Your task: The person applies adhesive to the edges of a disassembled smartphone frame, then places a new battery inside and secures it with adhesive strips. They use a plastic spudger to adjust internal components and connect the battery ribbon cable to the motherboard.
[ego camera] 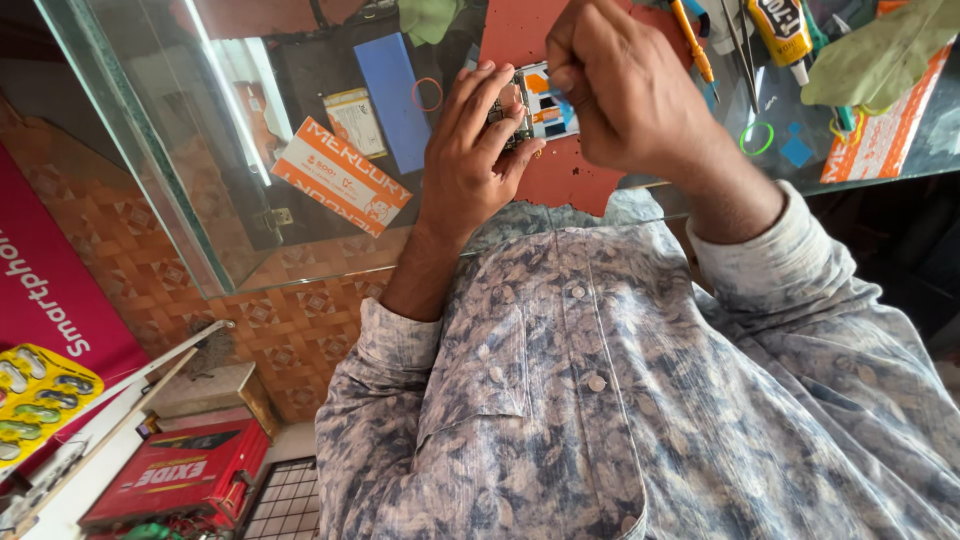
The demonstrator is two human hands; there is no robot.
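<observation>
- The left hand (470, 150) is closed around a small opened phone body (535, 100), fingers curled over its left edge and the thumb pressed against its lower side.
- The phone body is held above the glass-topped bench (150, 150), just over a red mat (560, 175). Its exposed interior shows orange, blue and white parts.
- The right hand (625, 85) is bunched into a tight pinch, fingertips meeting at the upper right edge of the phone body. What the fingertips grip, if anything, cannot be told; they touch the phone body.
- Both forearms emerge from rolled sleeves of a patterned blue-grey shirt (600, 400).
- Under the glass of the bench lie an orange-and-white flat box (340, 175), a blue rectangular pad (393, 100) and a red rubber ring (427, 94).
- On the bench to the right of the right hand: an orange-handled screwdriver (693, 40), a yellow glue tube (782, 30), a green rubber ring (757, 138) and a pale green cloth (880, 55).
- Below the bench, at lower left, stand a red box (180, 480) and a yellow blister pack (40, 395), well apart from both hands.
</observation>
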